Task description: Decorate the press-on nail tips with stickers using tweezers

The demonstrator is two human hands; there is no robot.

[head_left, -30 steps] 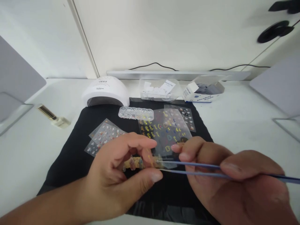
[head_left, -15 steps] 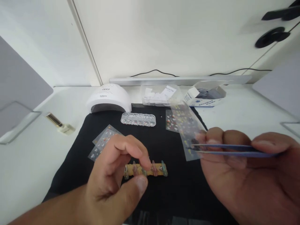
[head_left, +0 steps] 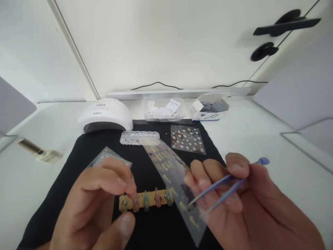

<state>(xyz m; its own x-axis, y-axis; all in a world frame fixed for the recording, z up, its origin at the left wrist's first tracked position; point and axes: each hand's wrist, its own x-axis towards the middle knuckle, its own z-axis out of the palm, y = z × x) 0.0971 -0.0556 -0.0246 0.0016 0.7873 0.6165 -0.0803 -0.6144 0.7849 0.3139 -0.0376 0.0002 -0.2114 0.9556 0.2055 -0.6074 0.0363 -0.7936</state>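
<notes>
Between thumb and forefinger, my right hand (head_left: 249,208) holds blue tweezers (head_left: 213,186), their tips slightly apart over a clear sticker sheet (head_left: 169,175) with yellow marks. The same hand's other fingers grip that sheet's right edge. My left hand (head_left: 93,201) has curved fingers, with a gap between thumb and forefinger and nothing visible in it. Its fingertips are over the left end of a tan strip (head_left: 151,199), which carries several pink and green press-on nails (head_left: 146,201). The sheet's edge overlaps the strip's right end.
A white nail lamp (head_left: 105,113), a clear rhinestone case (head_left: 140,134), a plastic tub (head_left: 163,116) and an alcohol pad box (head_left: 210,113) line the back. Sticker sheets (head_left: 187,139) lie on the black mat (head_left: 158,229). A polish bottle (head_left: 49,155) lies at left.
The view has shifted. My right hand has moved left and tilted the tweezers, bringing the sticker sheet over the mat's middle. My left hand has moved left, uncovering more of the nails.
</notes>
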